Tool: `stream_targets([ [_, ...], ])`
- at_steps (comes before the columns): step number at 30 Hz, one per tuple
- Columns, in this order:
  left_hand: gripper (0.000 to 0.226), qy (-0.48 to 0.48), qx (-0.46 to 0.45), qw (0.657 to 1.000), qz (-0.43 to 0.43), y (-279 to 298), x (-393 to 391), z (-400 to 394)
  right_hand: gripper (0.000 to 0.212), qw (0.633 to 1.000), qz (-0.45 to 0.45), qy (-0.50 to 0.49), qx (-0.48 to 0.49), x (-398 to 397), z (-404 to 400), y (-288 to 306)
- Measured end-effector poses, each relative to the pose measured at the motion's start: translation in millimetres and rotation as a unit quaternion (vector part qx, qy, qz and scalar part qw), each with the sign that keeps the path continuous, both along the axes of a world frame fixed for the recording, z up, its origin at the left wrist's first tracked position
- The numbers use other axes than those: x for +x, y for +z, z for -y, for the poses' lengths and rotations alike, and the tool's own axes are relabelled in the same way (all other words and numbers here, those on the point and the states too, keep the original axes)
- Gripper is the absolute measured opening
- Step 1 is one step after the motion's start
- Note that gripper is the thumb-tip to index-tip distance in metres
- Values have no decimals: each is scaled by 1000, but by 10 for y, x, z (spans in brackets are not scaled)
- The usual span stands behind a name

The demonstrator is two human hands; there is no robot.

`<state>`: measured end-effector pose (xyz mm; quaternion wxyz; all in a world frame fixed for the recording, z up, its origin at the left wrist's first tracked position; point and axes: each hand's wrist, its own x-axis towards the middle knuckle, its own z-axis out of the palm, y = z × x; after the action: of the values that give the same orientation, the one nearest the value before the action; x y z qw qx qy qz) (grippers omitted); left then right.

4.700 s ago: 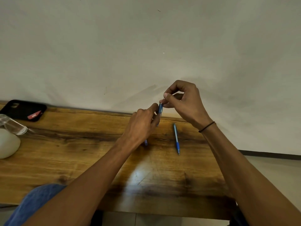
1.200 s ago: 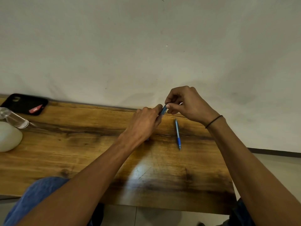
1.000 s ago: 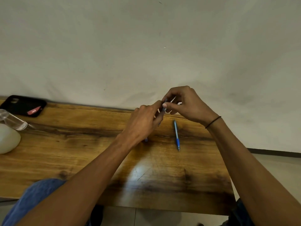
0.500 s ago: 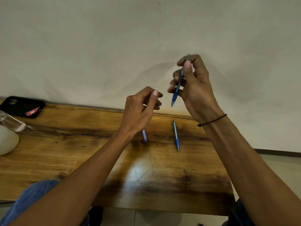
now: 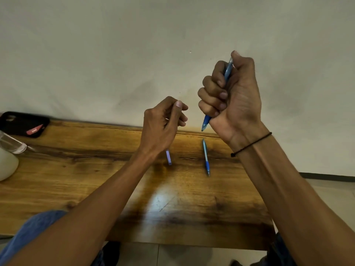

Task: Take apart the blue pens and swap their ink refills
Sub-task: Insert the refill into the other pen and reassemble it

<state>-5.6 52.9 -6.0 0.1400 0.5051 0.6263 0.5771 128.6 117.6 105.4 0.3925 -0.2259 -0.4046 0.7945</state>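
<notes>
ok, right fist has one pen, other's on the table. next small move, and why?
Probably bring the left hand to the blue tip of the held pen. The right hand fists it, tip down, while the second pen lies whole on the table.

A blue pen [image 5: 228, 71], pale and translucent along its upper barrel and deeper blue at its lower tip, is seen in the right hand [image 5: 233, 98]. A second blue pen [image 5: 205, 157] with a darker blue grip is seen on the bench [image 5: 86, 179], which is amber-brown wood streaked with dark grain. A pale lilac-blue piece [image 5: 168, 157] is seen to its left. A black cord [image 5: 251, 144] is worn at the right wrist. At far left, a black phone case [image 5: 23, 123] with a red patch is seen, and below, blue fabric [image 5: 32, 229].
</notes>
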Motion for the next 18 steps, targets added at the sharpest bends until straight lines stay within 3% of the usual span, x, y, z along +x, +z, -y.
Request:
stream_targets([
  [18,34,8,12,1000,11,72,22,-9,53,1000,-4,1,5,53,79,203],
])
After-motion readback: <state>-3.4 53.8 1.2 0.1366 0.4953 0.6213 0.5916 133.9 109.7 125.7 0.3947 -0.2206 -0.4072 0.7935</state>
